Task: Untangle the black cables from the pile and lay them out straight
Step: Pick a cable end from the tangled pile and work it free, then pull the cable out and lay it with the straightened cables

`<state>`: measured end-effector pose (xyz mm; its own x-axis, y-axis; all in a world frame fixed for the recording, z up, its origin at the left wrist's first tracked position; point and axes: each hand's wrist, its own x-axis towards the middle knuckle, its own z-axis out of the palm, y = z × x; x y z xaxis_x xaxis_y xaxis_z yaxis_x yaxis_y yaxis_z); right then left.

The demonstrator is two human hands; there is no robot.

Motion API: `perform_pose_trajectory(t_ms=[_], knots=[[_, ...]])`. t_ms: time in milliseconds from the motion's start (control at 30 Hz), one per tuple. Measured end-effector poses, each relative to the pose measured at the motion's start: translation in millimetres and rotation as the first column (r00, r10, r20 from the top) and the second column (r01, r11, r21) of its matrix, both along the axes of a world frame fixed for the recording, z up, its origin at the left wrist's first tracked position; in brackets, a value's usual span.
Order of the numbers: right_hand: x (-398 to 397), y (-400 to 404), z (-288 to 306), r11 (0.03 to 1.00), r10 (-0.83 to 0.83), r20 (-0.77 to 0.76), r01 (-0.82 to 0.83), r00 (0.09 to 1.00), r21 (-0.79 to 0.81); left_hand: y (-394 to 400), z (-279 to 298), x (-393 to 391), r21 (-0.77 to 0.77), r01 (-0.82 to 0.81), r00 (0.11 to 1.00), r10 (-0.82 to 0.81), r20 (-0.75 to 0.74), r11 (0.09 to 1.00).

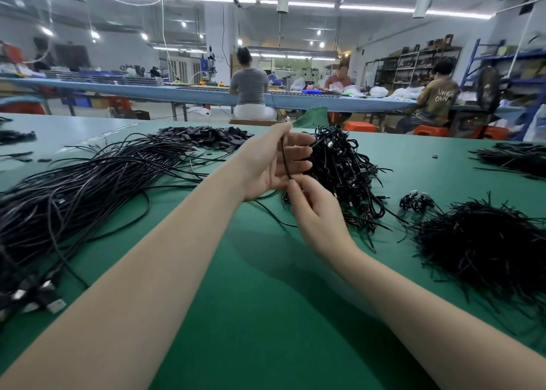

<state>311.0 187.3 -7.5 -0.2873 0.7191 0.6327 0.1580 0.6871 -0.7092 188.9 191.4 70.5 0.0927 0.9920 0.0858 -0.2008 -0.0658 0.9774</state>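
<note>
One thin black cable [285,162] runs taut between my two hands above the green table [260,286]. My left hand [274,162] pinches its upper end between thumb and forefinger, the other fingers spread. My right hand [313,209] pinches the lower end just below. Right behind them lies the tangled pile of black cables [345,168]. A long bundle of straightened cables [82,188] stretches across the table's left side, with connector ends [44,298] near the front left edge.
A dense heap of short black ties [484,242] lies at the right, a small coiled cable [416,202] beside it. More black pieces [206,137] sit at the back centre, another cable pile [517,159] far right. People sit at a bench beyond.
</note>
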Motion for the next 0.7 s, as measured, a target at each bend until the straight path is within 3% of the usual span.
perform_pose_trajectory(t_ms=[67,133,233,267,333,400,433,500,533,600,700], knots=[[1,1,1,0.982,0.127,0.031,-0.121,0.991,-0.142,-5,11,-7,0.018,-0.020,0.999,0.019,0.028,1.000],[4,2,2,0.928,0.260,0.019,-0.244,0.965,-0.283,-10,22,-17,-0.007,0.015,0.987,-0.014,0.158,1.000],[13,9,7,0.904,0.291,0.053,-0.256,0.955,-0.343,-19,30,-35,0.024,0.257,0.914,-0.251,0.318,0.966],[17,11,8,0.899,0.279,0.033,-0.250,0.960,-0.359,-23,29,-41,0.042,0.365,0.890,-0.362,0.279,0.930],[22,16,11,0.872,0.274,-0.065,-0.276,0.960,-0.405,-28,25,-48,-0.016,0.511,0.858,-0.509,0.063,0.859],[24,19,19,0.861,0.239,-0.172,-0.290,0.956,-0.418,-28,18,-45,-0.209,0.470,0.809,-0.513,-0.286,0.858],[24,20,24,0.874,0.197,-0.214,-0.271,0.957,-0.403,-27,16,-40,-0.324,0.407,0.737,-0.517,-0.435,0.854],[23,19,34,0.930,0.085,-0.205,-0.151,0.975,-0.334,-23,11,-30,-0.462,0.281,0.628,-0.525,-0.575,0.841],[21,17,36,0.957,0.038,-0.167,-0.084,0.985,-0.278,-19,9,-26,-0.450,0.234,0.647,-0.484,-0.589,0.862],[14,11,37,0.981,0.018,-0.135,-0.043,0.991,-0.188,-12,4,-21,-0.319,0.124,0.777,-0.293,-0.558,0.939],[0,2,27,0.953,0.164,-0.204,-0.208,0.965,-0.221,-6,6,-18,-0.028,-0.092,0.906,0.072,-0.417,0.995]])
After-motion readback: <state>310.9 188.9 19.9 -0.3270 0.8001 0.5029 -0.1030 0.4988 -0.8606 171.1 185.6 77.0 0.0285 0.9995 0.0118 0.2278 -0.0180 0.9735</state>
